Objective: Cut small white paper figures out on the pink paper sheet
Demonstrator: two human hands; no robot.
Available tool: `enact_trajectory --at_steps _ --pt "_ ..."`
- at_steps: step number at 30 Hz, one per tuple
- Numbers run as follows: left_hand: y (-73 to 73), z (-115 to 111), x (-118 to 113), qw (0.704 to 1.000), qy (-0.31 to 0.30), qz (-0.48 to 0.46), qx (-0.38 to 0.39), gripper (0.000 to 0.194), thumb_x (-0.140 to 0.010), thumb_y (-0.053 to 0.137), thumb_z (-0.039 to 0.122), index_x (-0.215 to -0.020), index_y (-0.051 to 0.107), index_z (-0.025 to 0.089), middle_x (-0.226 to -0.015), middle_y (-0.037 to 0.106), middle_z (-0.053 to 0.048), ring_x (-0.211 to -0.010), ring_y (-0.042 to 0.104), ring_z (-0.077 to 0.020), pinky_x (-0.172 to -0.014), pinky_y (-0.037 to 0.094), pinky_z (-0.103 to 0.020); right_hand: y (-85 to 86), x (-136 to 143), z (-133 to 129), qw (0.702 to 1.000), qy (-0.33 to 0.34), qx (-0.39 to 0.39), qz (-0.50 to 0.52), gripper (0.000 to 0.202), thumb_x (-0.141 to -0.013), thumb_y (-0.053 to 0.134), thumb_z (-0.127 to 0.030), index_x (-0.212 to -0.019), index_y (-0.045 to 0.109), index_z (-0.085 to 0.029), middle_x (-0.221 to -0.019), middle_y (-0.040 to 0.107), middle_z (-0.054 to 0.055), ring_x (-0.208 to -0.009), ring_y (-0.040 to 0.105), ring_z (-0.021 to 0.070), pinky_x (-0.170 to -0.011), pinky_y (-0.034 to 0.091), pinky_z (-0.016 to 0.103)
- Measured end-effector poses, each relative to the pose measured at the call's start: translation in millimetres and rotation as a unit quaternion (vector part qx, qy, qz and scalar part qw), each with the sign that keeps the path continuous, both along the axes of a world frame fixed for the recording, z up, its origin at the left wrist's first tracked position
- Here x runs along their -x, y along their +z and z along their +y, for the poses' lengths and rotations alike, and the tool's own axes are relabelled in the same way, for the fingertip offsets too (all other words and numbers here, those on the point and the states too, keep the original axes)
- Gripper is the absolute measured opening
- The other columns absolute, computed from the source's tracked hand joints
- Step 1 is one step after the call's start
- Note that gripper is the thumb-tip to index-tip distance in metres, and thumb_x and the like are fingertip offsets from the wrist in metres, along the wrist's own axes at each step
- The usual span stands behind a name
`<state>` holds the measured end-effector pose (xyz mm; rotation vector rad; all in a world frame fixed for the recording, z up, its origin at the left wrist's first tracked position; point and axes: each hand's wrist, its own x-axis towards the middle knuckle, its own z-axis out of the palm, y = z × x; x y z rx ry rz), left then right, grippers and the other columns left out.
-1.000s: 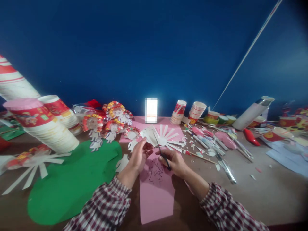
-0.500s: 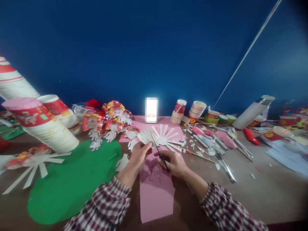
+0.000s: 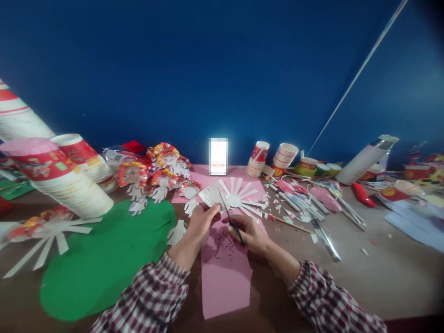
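Between thumb and fingers, my left hand [image 3: 201, 225] pinches a piece of white paper [image 3: 209, 196] with faint lines on it. My right hand [image 3: 252, 235] grips dark-handled scissors [image 3: 237, 230], and their blades reach up to the right edge of that paper. Whether the blades are parted is too blurred to make out. Just beyond lies a white paper cup cut into spread strips [image 3: 234, 200]. Below both hands is a pink paper sheet [image 3: 225, 296] with a dark line drawing. A white figure cut-out [image 3: 178, 232] rests left of my left wrist.
Green paper [image 3: 107, 268] covers much of the left side, near a leaning stack of paper cups [image 3: 72, 189]. Several paper dolls with red and yellow rings [image 3: 133, 175] stand behind it. Markers [image 3: 291, 200], paper scraps, a silver pen-like tool [image 3: 326, 241] and more cups [image 3: 284, 159] lie rightward.
The paper in my left hand has tilted slightly, and the scissors have shifted a little at its edge. Both hands keep their grips; the view has moved slightly.
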<state>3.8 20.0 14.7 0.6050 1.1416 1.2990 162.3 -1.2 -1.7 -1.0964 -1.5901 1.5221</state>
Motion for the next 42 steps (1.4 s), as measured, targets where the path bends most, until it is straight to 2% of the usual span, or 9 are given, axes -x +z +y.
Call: enact_trajectory --at_steps 11,18,42 --pt "-0.9 0.1 -0.5 1.0 0.0 -0.009 0.003 0.035 -0.05 0.085 0.031 -0.07 0.061 0.015 -0.063 0.06 0.002 -0.059 0.056 -0.011 -0.062 0.048 -0.027 -2.9 0.9 -0.9 1.0 -0.01 0.012 0.006 0.056 -0.074 0.073 -0.057 -0.106 0.067 -0.012 -0.057 0.046 -0.005 -0.049 0.039 0.0085 -0.048 0.031 0.023" --pt "-0.5 0.7 -1.4 1.0 0.007 -0.022 0.006 0.038 -0.048 0.085 0.03 -0.071 0.059 0.015 -0.062 0.059 0.003 -0.056 0.054 -0.0095 -0.06 0.048 -0.025 2.1 2.2 -1.3 1.0 -0.015 0.017 0.007 0.059 -0.073 0.074 -0.057 -0.106 0.066 -0.009 -0.058 0.047 -0.005 -0.049 0.039 0.0078 -0.048 0.03 0.023" --pt "-3.3 0.6 -2.1 0.998 0.013 -0.056 0.016 0.041 -0.047 0.086 0.028 -0.066 0.052 0.016 -0.057 0.057 0.004 -0.054 0.055 -0.0084 -0.056 0.047 -0.022 -0.9 3.5 -1.7 0.999 -0.026 0.014 0.021 0.052 -0.074 0.074 -0.055 -0.101 0.066 -0.011 -0.054 0.046 -0.006 -0.046 0.039 0.0076 -0.045 0.031 0.022"
